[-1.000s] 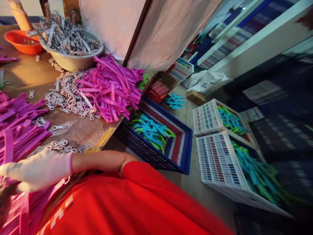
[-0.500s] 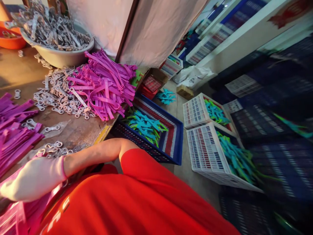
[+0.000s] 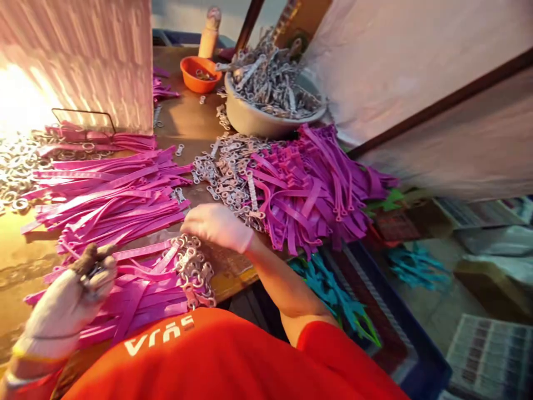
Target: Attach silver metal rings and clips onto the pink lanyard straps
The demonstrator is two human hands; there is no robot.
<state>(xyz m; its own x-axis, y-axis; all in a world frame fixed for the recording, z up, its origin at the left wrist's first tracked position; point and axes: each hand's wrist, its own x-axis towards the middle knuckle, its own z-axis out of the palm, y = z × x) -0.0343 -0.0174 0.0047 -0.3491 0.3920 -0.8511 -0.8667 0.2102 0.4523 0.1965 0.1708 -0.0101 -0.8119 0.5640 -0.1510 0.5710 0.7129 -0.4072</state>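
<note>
My left hand (image 3: 85, 286), in a white glove with dark, dirty fingertips, is curled round something small and grey that I cannot make out. It is above the left part of the nearest bundle of pink straps (image 3: 145, 297). Metal links (image 3: 194, 264) cluster at the right end of that bundle. My right hand (image 3: 219, 226), in a pale glove, is just above these links with its fingers bent together; anything between the fingertips is hidden. More pink straps (image 3: 108, 189) lie in rows farther back.
A large heap of purple straps (image 3: 308, 189) lies on loose metal links (image 3: 229, 166) at the right. Behind it stand a basin (image 3: 266, 119) full of metal pieces and an orange bowl (image 3: 200, 83). A blue crate (image 3: 433, 366) with turquoise pieces is beside the table's right edge.
The view has swung left from the crates on the floor to the table. My left hand has come into view. My right hand now sits by the links, off the near straps.
</note>
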